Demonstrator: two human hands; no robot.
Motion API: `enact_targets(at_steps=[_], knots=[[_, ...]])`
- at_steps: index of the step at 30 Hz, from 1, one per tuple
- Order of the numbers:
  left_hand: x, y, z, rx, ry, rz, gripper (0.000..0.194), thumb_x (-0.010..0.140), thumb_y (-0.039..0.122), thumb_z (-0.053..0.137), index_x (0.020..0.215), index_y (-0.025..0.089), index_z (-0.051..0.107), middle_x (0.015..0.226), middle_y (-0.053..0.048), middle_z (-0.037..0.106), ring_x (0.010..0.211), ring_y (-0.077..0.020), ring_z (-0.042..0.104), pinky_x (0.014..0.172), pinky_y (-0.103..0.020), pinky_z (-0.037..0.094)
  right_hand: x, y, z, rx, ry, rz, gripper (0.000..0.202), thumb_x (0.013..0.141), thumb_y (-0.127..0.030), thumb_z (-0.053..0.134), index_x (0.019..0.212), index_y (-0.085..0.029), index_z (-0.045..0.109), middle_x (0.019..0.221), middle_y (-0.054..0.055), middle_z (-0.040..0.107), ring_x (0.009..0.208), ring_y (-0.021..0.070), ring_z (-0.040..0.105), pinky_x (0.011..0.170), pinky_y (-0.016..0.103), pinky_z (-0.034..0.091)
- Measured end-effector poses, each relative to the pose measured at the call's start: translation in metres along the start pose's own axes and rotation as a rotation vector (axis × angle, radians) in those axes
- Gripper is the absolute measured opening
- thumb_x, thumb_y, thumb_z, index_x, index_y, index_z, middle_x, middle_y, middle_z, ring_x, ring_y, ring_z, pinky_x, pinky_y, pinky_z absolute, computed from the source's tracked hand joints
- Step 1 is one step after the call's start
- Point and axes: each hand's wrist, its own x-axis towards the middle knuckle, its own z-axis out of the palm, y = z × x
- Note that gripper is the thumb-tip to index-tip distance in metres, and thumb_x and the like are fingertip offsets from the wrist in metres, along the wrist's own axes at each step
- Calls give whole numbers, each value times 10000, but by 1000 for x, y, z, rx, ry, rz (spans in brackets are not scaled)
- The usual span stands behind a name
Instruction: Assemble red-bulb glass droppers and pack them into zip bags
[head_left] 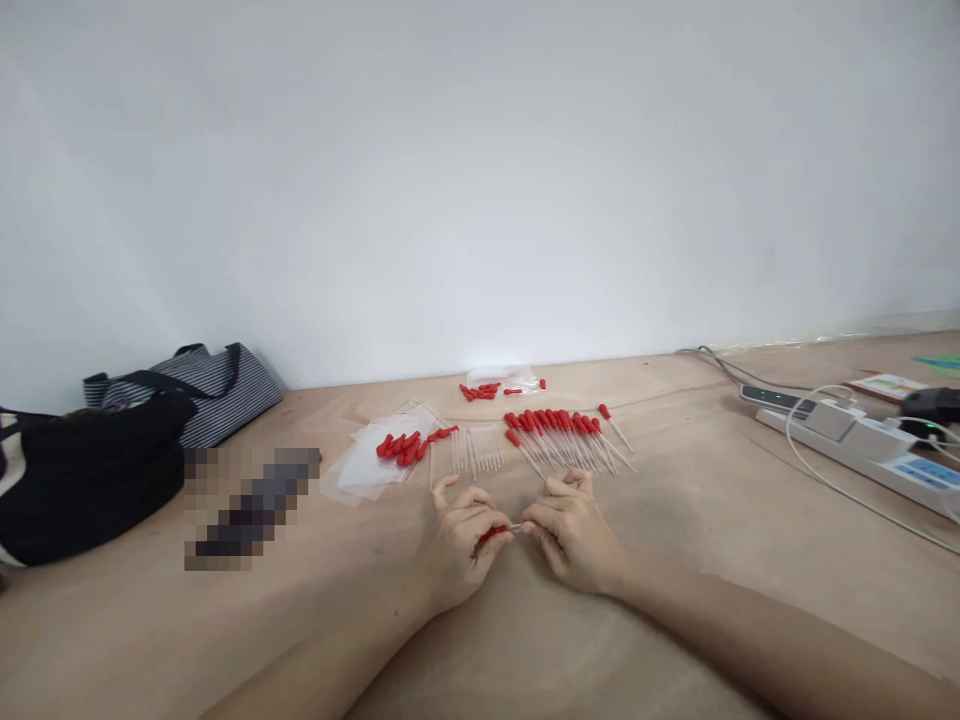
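Between finger and thumb, my left hand (466, 545) pinches a red rubber bulb (491, 535) that points toward my right. My right hand (574, 530) grips a thin glass dropper tube (517, 527) whose visible end meets the bulb; whether it sits inside cannot be made out. Just beyond my right hand lies a row of droppers (559, 425), red bulbs on clear tubes. Bare glass tubes (478, 450) lie side by side past my left hand. Left of them, loose red bulbs (397, 447) rest on clear plastic bags (360, 465).
More red bulbs (480, 391) lie by a plastic bag (504, 374) near the wall. A black bag (97, 480) and a striped bag (225, 395) stand at the left, near a pixelated dark object (251, 510). A power strip (862, 450) with cables lies at the right.
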Motion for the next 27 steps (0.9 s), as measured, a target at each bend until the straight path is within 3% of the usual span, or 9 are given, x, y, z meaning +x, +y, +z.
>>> enact_targets(at_steps=[16, 19, 22, 27], knots=[[4, 4, -5, 33, -28, 18, 118, 787, 253, 518, 701, 222, 593, 571, 58, 632, 746, -148, 558, 928, -433, 109, 4, -3, -2, -15, -224, 60, 274, 836, -161, 344, 623, -166, 516, 577, -16, 586, 629, 109, 411, 686, 306, 153], [3, 1, -6, 18, -36, -32, 81, 784, 286, 537, 794, 238, 602, 652, 51, 660, 773, -157, 560, 930, -436, 103, 5, -2, -5, -20, -224, 90, 305, 859, -187, 325, 619, -166, 511, 580, -11, 583, 645, 115, 417, 699, 307, 155], [2, -4, -7, 12, -15, -57, 192, 752, 349, 581, 917, 252, 588, 747, 37, 678, 813, -172, 555, 932, -433, 106, 5, 0, -8, -15, -194, 125, 319, 873, -206, 308, 623, -168, 503, 580, -14, 574, 649, 117, 415, 712, 309, 156], [2, -3, -9, 13, 31, -34, 94, 790, 274, 523, 793, 262, 616, 673, 59, 661, 752, -147, 555, 920, -422, 114, 5, 1, -8, 9, -193, 129, 293, 859, -192, 325, 637, -172, 516, 595, -12, 589, 654, 121, 419, 714, 311, 159]])
